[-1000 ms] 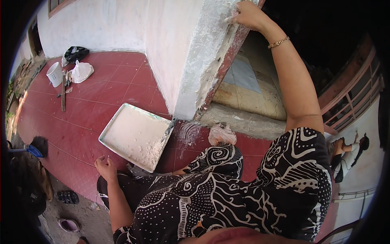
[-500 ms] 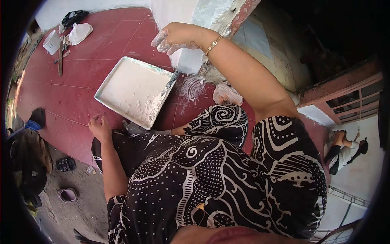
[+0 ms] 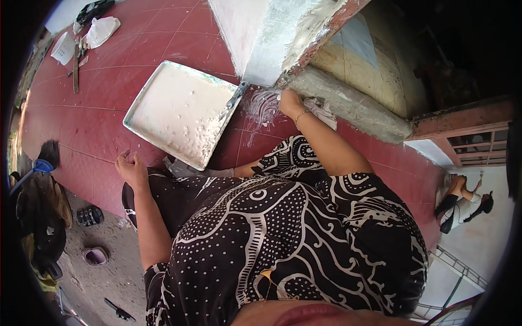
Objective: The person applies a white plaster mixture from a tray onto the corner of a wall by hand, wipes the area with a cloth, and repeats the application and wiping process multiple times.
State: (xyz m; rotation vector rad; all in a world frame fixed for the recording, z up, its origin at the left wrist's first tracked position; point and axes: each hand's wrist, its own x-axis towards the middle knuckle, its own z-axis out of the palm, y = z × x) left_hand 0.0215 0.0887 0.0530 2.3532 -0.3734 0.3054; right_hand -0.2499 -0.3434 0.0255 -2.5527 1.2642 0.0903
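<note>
My left hand [image 3: 130, 165] hangs loosely over my lap, left of the tray, fingers apart and slightly curled, holding nothing. My right hand [image 3: 289, 102] is low at the foot of the plaster-smeared pillar [image 3: 265, 41], beside a white smear [image 3: 261, 108] on the red floor and a crumpled pale cloth or bag [image 3: 326, 115]; its fingertips are hidden under the hand. A shallow white tray [image 3: 135, 124] holds creamy white paste with lumps at its right side. A paste-smudged tool [image 3: 237, 92] lies on the tray's right rim.
A white bucket [image 3: 63, 49], wooden strip [image 3: 76, 79], white bag [image 3: 101, 31] and dark bag [image 3: 89, 12] are at upper left. A broom [image 3: 43, 163] and sandals [image 3: 89, 216] are at left. A concrete sill [image 3: 370, 108] crosses the doorway. Another person [image 3: 462, 206] crouches by the far-right wall.
My right hand, white-smeared half a second ago, has moved down from high on the pillar to its foot beside the crumpled cloth. My left hand stays at my lap.
</note>
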